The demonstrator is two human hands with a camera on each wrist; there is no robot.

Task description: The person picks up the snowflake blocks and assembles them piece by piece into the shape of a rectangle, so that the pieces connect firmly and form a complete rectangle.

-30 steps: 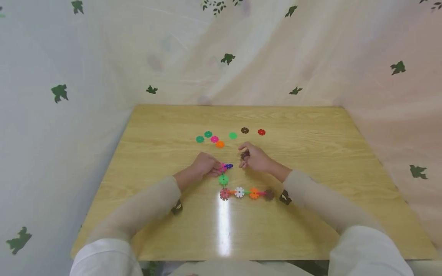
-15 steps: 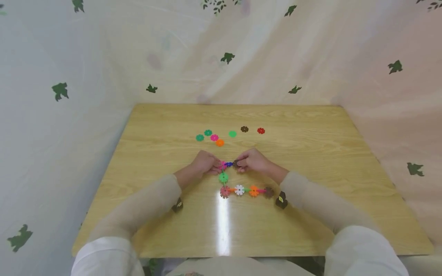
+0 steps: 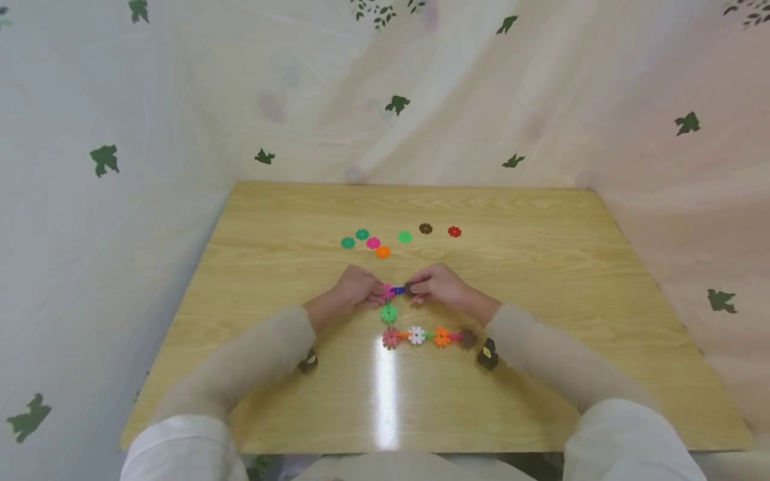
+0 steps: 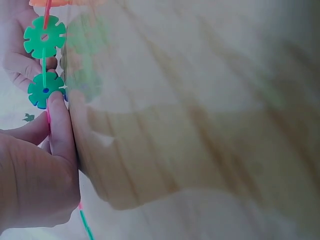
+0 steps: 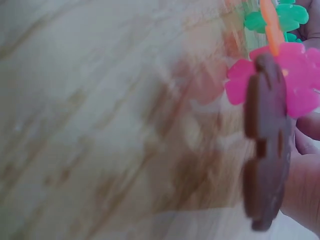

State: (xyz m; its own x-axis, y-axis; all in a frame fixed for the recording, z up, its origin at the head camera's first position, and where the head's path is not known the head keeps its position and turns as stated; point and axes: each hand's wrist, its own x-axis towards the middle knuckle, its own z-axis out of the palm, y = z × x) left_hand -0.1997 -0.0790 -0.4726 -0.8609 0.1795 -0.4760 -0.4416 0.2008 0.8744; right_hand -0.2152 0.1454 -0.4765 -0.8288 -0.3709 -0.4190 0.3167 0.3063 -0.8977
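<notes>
Head view: the left hand [image 3: 357,287] pinches the pink flower disc [image 3: 388,292] near the far end of the linked chain [image 3: 416,335] on the tabletop [image 3: 559,280]; the fingers of the right hand [image 3: 442,285] pinch a dark brown disc [image 3: 409,288] at the blue disc [image 3: 398,290]; the step in hand looks like slotting brown into blue, though whether the notches mesh cannot be told; the next move likely calls for aligned slots and a firm push, left fingers bracing.
</notes>
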